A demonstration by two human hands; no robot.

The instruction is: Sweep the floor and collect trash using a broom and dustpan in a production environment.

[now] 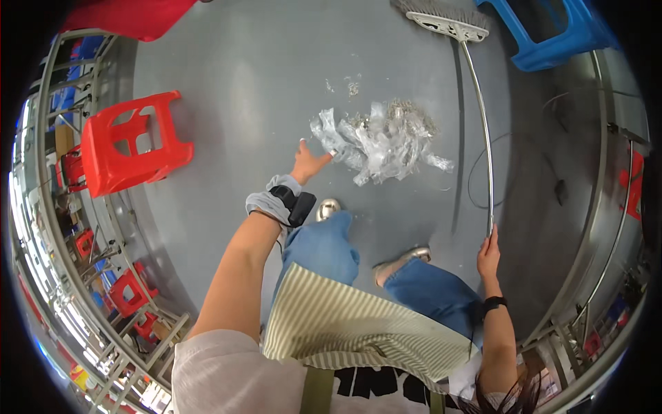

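Note:
A heap of crumpled clear plastic wrap (389, 145) lies on the grey floor, with greyish dust and debris (412, 114) along its far side. My left hand (309, 164) reaches to the heap's left edge. Its thumb and fingers are spread apart, and the fingertips are at or just short of the plastic; I cannot tell if they touch. Off to the right, my right hand (489, 257) is wrapped round the lower end of a broom's metal handle (484, 127). The broom's head (448, 26), white with grey bristles, rests on the floor at the far right.
A red plastic stool (138, 141) stands at the left, a blue stool (562, 34) at the far right. Metal racks line both sides. A dark cable (472, 169) loops on the floor near the broom handle. Small scraps (353, 88) lie beyond the heap.

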